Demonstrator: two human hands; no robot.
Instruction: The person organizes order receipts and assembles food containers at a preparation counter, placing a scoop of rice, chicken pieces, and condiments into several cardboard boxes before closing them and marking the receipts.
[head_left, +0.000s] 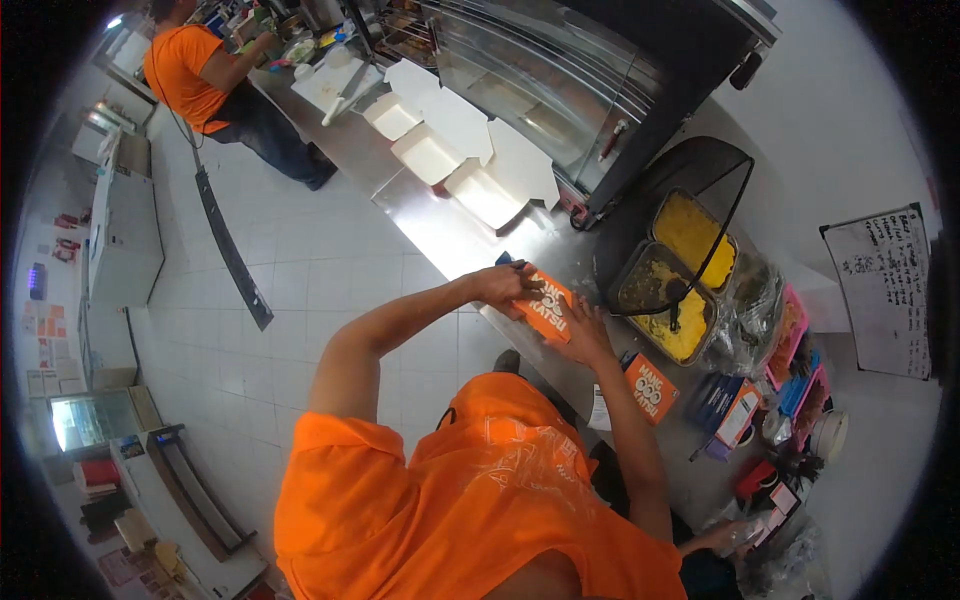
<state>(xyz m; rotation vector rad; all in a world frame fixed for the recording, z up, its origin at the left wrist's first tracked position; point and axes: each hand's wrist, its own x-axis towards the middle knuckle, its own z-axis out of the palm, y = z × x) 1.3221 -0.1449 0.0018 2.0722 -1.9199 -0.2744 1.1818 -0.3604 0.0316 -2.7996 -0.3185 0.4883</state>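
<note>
An orange takeaway box (546, 308) with white print is held over the front edge of the steel counter (420, 205). My left hand (497, 288) grips its left end, the fingers curled round the side. My right hand (585, 335) is pressed against its right side, fingers laid along the carton. Beyond my hands stand several open white cartons (483, 197) in a row, lids up; they look bare inside. A second orange box (650, 388), closed, sits on the counter by my right forearm.
A glass display cabinet (540, 90) stands behind the cartons. At right are metal pans of yellow food (695, 237) in a black warmer and a plastic bag (745, 310). A co-worker in orange (190, 75) stands far left. Another person's hand (718, 540) shows at lower right.
</note>
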